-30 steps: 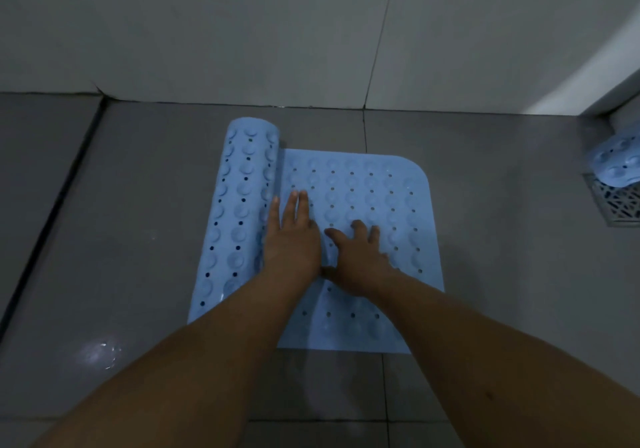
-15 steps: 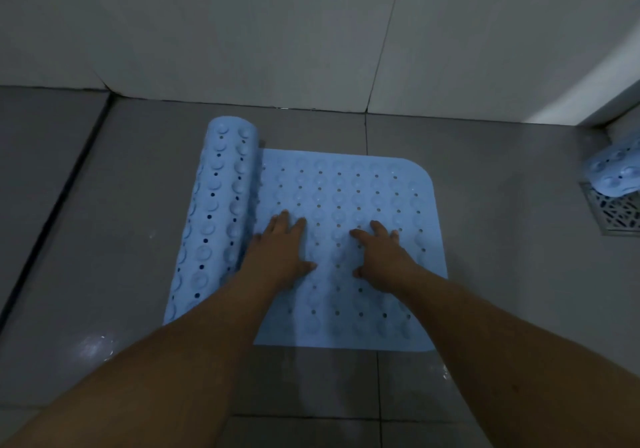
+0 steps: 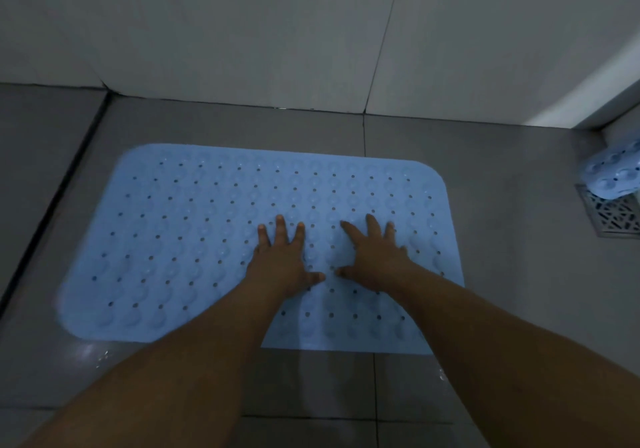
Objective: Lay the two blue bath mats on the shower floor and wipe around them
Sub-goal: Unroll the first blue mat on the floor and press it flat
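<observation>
A blue bath mat with rows of holes and suction bumps lies fully unrolled and flat on the grey tiled shower floor. My left hand rests palm down on the mat's middle, fingers spread. My right hand presses flat just to the right of it, fingers apart too. Neither hand holds anything. A second blue mat, still curled with its suction cups outward, sits at the far right edge, partly cut off by the frame.
A metal floor drain grate lies under the curled mat at right. A dark floor channel runs along the left. Light wall tiles rise behind the mat. Wet spots glint on the floor near the mat's front left corner.
The rolled left part of the mat has unrolled leftward and now lies flat. Both hands have stayed on the mat and spread slightly apart.
</observation>
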